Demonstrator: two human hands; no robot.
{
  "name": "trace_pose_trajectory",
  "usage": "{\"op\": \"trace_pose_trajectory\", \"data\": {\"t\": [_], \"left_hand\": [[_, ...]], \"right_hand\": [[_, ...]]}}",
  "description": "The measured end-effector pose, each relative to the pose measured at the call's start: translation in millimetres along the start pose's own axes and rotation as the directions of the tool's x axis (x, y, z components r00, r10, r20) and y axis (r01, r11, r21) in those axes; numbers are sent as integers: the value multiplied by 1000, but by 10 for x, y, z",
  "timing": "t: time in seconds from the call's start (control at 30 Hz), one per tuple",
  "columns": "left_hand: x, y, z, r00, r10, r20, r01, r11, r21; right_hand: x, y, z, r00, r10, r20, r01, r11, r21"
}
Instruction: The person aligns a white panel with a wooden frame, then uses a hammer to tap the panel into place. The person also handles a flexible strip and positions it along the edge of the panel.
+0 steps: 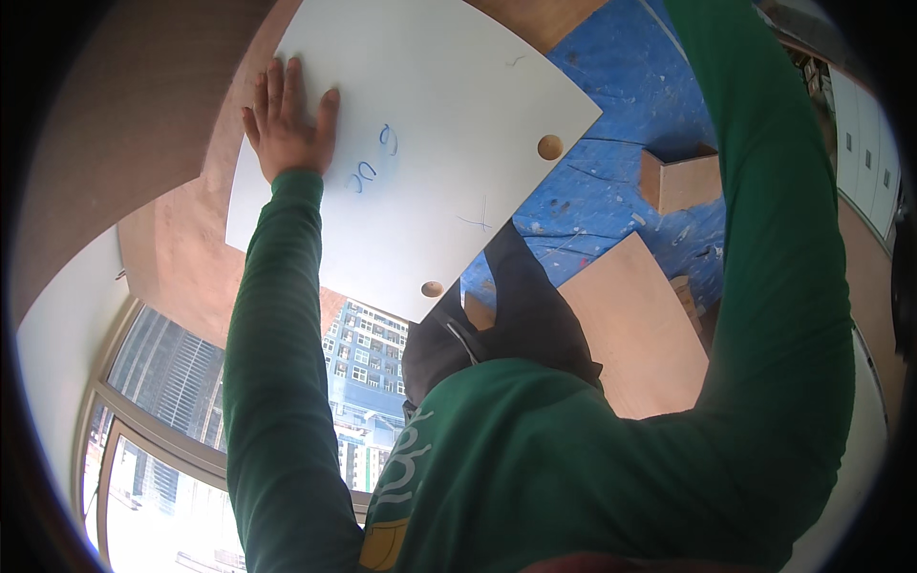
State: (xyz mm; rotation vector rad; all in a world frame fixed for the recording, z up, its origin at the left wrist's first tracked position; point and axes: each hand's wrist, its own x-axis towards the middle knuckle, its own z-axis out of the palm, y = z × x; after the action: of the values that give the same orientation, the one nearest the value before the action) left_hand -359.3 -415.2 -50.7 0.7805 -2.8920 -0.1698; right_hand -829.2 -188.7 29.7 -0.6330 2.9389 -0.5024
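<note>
Far left, a window (162, 372). Next, the left hand (289, 129): grip released, palm down, fingers spread on the white board (382, 239). The board occupies upper centre, pen-marked, two round recesses along its lower-right edge. Beyond it, a blue sheet (592, 210), a brown panel (630, 325) and a box-shaped piece (690, 186). Right hand out of view; grip undeterminable.

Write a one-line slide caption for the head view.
Left grip spread flat on a white panel with two round recesses near one edge, blue sheeting to its right.
</note>
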Motion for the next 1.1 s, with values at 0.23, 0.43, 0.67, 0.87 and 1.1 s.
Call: {"op": "trace_pose_trajectory", "data": {"t": [0.23, 0.43, 0.67, 0.87, 1.1], "left_hand": [[25, -3, -33, 999, -3, 35, 4, 1000, -23], [28, -7, -25, 999, 38, 26, -38, 999, -22], [-14, 17, -53, 963, 257, 83, -255, 966, -29], [-6, 7, -61, 969, 235, 77, -229, 970, -83], [-2, -40, -27, 969, 240, 63, -233, 968, -96]], "right_hand": [[-1113, 539, -84, 900, 426, -92, -187, 568, 802], [-3092, 461, -46, 775, 631, -6, -357, 447, 820], [-4088, 76, 411, 677, 733, -67, -599, 602, 528], [-3636, -73, 625, 747, 620, -238, -540, 776, 326], [-3176, -2, 634, 714, 652, -255, -646, 754, 119]]}}
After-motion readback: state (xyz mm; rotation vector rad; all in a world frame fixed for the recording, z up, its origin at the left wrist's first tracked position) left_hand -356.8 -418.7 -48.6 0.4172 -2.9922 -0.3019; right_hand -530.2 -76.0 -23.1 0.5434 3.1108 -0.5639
